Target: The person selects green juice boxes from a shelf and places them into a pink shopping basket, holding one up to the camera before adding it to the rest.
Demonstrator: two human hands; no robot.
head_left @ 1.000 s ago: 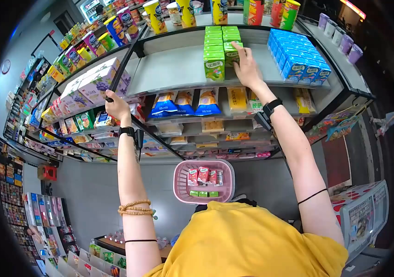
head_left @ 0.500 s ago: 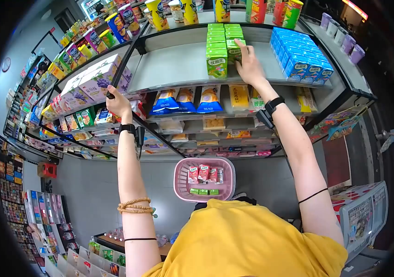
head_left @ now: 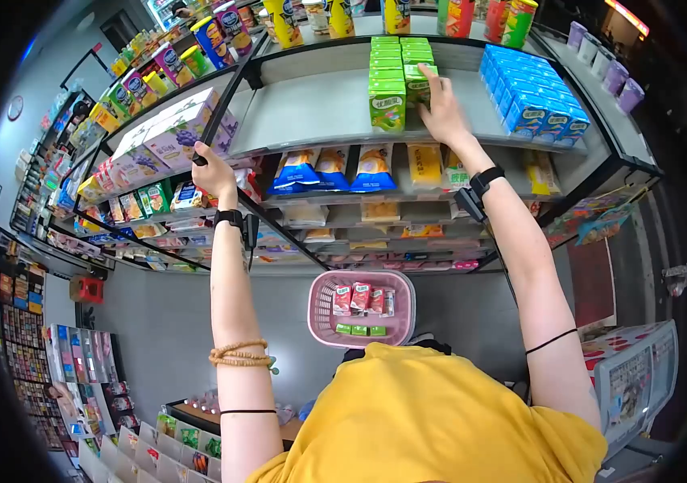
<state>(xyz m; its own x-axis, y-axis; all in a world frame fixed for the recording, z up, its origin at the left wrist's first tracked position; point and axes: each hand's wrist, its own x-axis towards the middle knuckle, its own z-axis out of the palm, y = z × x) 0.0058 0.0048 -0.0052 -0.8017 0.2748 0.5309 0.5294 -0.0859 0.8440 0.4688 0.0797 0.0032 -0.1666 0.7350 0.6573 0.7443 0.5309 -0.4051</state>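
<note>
Shop shelving was seen on every side. Nearest, beyond a yellow shirt (head_left: 440,419), a pink basket (head_left: 321,310) was loaded with small red and green packs. Higher up, the left hand (head_left: 214,173) was closed in a fist around a black shelf bar (head_left: 226,113). Farther off, on the grey upper shelf (head_left: 311,113), the right hand (head_left: 445,113) was wrapped about a green carton (head_left: 417,84), fingers pressed together against its side. This carton was placed at the front of its row, with blue cartons (head_left: 532,101) stacked near.

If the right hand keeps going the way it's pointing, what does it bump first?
Probably the front green drink carton in the right-hand row. The right hand has its fingers on or just at it.
</note>
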